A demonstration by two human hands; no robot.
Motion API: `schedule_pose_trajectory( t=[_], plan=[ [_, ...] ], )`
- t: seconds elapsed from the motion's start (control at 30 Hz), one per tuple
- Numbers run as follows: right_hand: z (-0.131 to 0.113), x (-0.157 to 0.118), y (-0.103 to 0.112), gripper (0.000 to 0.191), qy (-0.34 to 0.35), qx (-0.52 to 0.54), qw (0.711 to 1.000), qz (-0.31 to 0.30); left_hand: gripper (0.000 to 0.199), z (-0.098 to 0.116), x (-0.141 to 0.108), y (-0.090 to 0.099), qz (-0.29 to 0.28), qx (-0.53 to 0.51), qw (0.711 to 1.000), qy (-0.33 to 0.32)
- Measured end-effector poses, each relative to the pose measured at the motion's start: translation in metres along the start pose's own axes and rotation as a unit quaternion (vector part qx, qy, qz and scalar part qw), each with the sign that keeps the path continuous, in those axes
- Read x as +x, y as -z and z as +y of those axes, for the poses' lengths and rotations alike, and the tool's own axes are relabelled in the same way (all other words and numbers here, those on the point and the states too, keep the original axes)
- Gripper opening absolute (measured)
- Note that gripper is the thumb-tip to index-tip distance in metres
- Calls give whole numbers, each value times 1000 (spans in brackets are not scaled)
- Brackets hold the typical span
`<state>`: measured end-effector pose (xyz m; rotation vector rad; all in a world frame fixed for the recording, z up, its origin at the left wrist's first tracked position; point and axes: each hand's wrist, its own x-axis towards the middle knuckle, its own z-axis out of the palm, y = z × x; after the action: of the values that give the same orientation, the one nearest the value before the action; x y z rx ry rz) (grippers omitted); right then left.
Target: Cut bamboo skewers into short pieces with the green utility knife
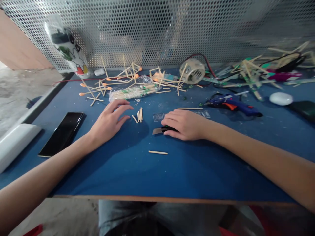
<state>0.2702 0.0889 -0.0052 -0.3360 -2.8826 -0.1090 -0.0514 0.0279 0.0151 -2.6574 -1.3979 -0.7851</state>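
Observation:
My left hand [109, 118] hovers or rests at the left middle of the table, fingers apart and curved, with nothing in them. Just right of its fingertips lie several short cut wooden sticks [139, 115]. My right hand [184, 124] is closed around a utility knife [158, 130], whose blade points left, low over the tabletop. Partly under that hand is a clear ruler [203, 113] with white markings. A longer stick [190, 108] lies along the ruler's far side. Nearer the front, a single short stick [157, 152] lies by itself.
Behind are stick frames [128, 73], a bag of sticks [135, 91], a tape roll [193, 70] and a bottle [70, 49] against the perforated metal panel. A phone [61, 134] lies left; a blue glue gun [233, 105] and a white mouse-like object [281, 98] are right.

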Motion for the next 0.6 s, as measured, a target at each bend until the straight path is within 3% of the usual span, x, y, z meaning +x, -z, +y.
schedule_pose_trajectory(
  t=[0.23,0.4,0.6],
  plan=[
    [-1,0,2,33,6,6,1000,7,44,16,-1,-8,-73,36,992,92],
    [-1,0,2,33,3,10,1000,13,41,15,7,-10,-104,20,986,130],
    [-2,-2,3,34,0,11,1000,13,38,17,17,-5,-127,18,983,133]
  ],
)
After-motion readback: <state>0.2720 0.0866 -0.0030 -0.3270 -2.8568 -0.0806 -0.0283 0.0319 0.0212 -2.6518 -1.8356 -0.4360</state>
